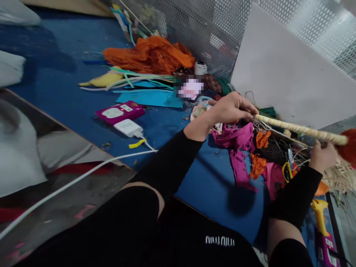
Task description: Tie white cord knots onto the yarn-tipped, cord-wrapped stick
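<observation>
A long thin stick wrapped in pale yellow and white strip (300, 128) slants across the right side, above the table. My left hand (232, 107) pinches its left end between thumb and fingers. Near its other end, my right hand (324, 155) is closed on the stick, partly hiding it. Beyond that hand is a rounded orange-red piece (347, 148), cut off by the frame edge. Under the stick lie magenta cloth scraps (236, 137), crumpled orange pieces (258, 165) and scissors with yellow handles (287, 172).
On the blue table (167, 126) are a purple power strip (119, 112), a white charger (128, 128) with a trailing cable, turquoise sheets (150, 99) and a crumpled orange heap (150, 55). A white board (289, 70) leans against perforated metal. A yellow glue gun (320, 217) lies at right.
</observation>
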Demonstrator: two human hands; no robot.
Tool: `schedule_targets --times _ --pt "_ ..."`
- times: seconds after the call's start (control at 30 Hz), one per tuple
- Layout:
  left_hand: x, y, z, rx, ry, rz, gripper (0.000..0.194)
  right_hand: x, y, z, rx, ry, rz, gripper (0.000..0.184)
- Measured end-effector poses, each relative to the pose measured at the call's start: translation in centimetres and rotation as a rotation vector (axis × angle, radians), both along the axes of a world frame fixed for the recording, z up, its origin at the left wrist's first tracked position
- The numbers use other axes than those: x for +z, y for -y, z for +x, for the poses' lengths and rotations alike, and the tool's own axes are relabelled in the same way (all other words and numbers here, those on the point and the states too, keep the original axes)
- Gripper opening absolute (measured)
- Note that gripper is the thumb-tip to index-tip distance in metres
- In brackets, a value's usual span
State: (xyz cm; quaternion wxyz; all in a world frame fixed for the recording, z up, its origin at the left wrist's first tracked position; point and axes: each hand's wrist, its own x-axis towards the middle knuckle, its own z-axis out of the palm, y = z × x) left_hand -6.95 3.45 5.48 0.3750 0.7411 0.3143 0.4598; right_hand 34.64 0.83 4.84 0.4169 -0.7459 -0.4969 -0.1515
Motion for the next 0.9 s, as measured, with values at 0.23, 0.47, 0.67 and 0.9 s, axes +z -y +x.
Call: schedule_targets --times 0.23,0.47,0.67,0.9 --pt "0.3 2.0 2.7 0.067 0.254 -0.117 0.022 1.1 1.6 -7.8 0.124 0.095 0.240 0.024" --pt "-1.1 1.8 4.2 0.030 0.302 -0.160 0.021 -2.1 1.9 -17.9 0.911 -0.228 0.019 0.030" --pt "-1.2 1.7 4.5 0.049 0.327 -0.202 0.021 -3.9 2.4 -20.7 0.802 -0.292 0.156 0.031" --pt "-1.6 1.0 4.7 0.113 0.293 -0.161 0.017 -4.1 3.0 -20.5 0.725 -0.017 0.264 0.039"
